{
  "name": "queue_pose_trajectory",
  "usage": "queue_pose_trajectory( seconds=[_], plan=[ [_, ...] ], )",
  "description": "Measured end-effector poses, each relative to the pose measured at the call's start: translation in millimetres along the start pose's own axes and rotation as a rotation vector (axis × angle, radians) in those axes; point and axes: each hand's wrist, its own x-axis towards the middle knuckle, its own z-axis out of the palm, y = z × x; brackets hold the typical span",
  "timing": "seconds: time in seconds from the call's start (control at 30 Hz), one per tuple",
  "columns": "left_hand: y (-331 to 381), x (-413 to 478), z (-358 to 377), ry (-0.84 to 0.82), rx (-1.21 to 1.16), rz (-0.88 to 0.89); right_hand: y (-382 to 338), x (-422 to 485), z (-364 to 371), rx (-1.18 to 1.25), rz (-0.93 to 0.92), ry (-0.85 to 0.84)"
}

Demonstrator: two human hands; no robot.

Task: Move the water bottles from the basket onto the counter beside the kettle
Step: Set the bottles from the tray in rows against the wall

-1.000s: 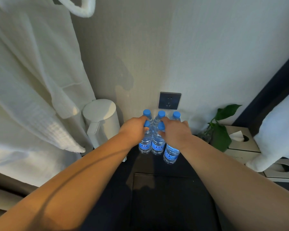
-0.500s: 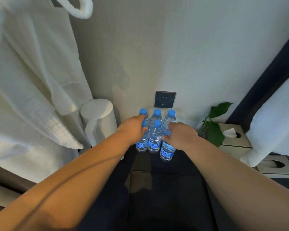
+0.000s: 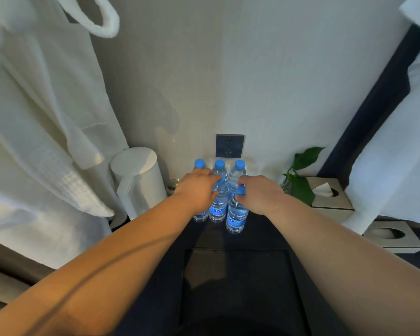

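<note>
Several clear water bottles with blue caps and blue labels stand clustered on the dark counter [image 3: 259,238], to the right of the white kettle [image 3: 138,175]. Three back-row caps [image 3: 219,164] show by the wall. My left hand [image 3: 196,190] rests over the front left bottle [image 3: 200,215], its fingers closed on the cap of the front middle bottle [image 3: 218,202]. My right hand [image 3: 259,192] pinches the cap of the front right bottle [image 3: 236,214], which stands a little nearer to me. No basket can be made out.
A white bathrobe [image 3: 46,141] hangs at the left, against the kettle. A dark wall socket [image 3: 229,145] sits behind the bottles. To the right are a green plant [image 3: 299,183], a tissue box [image 3: 330,195] and white bedding [image 3: 393,154]. A dark rectangular panel [image 3: 238,287] lies below.
My right hand slid from the front right bottle's body up to its cap. My left hand's fingers shifted onto the front middle bottle's cap. The bottles stayed in place.
</note>
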Motion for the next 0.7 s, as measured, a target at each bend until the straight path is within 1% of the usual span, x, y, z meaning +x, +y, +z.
queue_pose_trajectory(
  seconds=[0.3, 0.47, 0.7],
  plan=[
    [5, -3, 1, 0.003, -0.034, -0.038, 0, 1, 8, 0.072, -0.041, 0.085],
    [5, -1, -1, 0.003, -0.041, -0.051, 1, 9, 11, 0.056, -0.084, 0.092],
    [4, 0, 2, 0.010, -0.049, -0.056, 6, 16, 13, 0.084, -0.092, 0.108]
  ],
)
